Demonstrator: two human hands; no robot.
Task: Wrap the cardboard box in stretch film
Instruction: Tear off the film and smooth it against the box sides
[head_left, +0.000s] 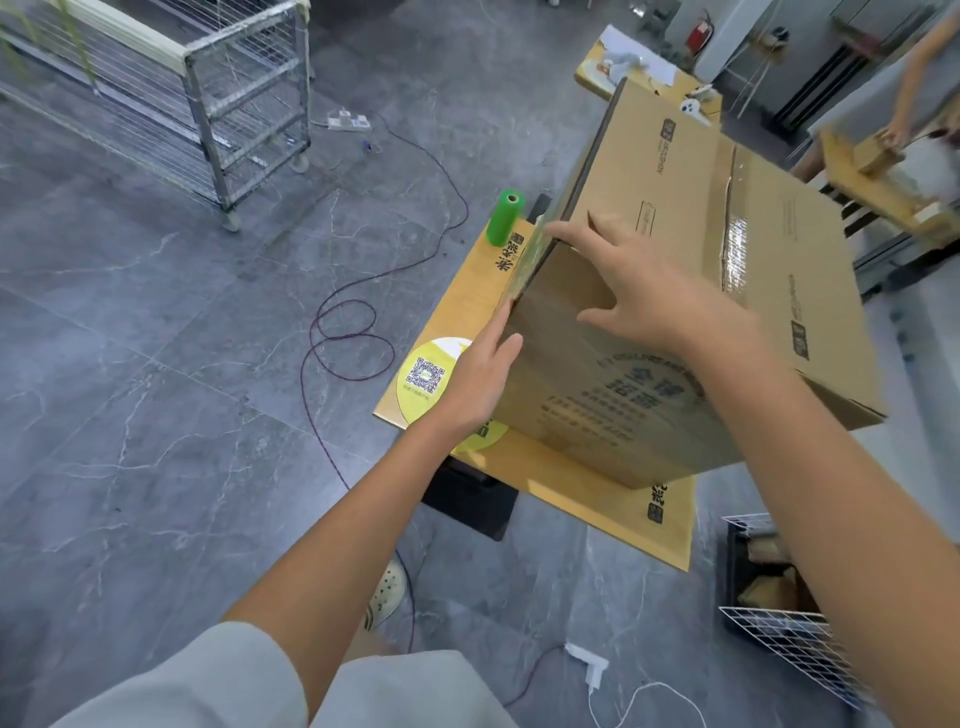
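A large cardboard box (680, 208) sits tilted on a flattened cardboard sheet (587, 504) that covers a small table, its near lower corner resting on the sheet and its right side reaching out past the sheet's edge. A taped seam runs along the box's upper face. The right hand (654, 301) lies flat across the box's near upper edge with its fingers spread wide and straight, pressing on the cardboard rather than curling round anything. The left hand (478, 384) is also open, its straight fingers laid against the lower left vertical corner of the box, just above a yellow circle with a QR code printed on the sheet. A greenish, shiny strip runs along that left corner of the box. A green roll of stretch film (503, 217) stands upright on the sheet's far left corner, just beside the box and apart from both hands. On the grey tiled floor a dark cable (343, 332) loops to the left of the table, with a wire cart (234, 104) well beyond it. A wire basket (779, 618) sits at the lower right, and another person (914, 104) works at the upper right.
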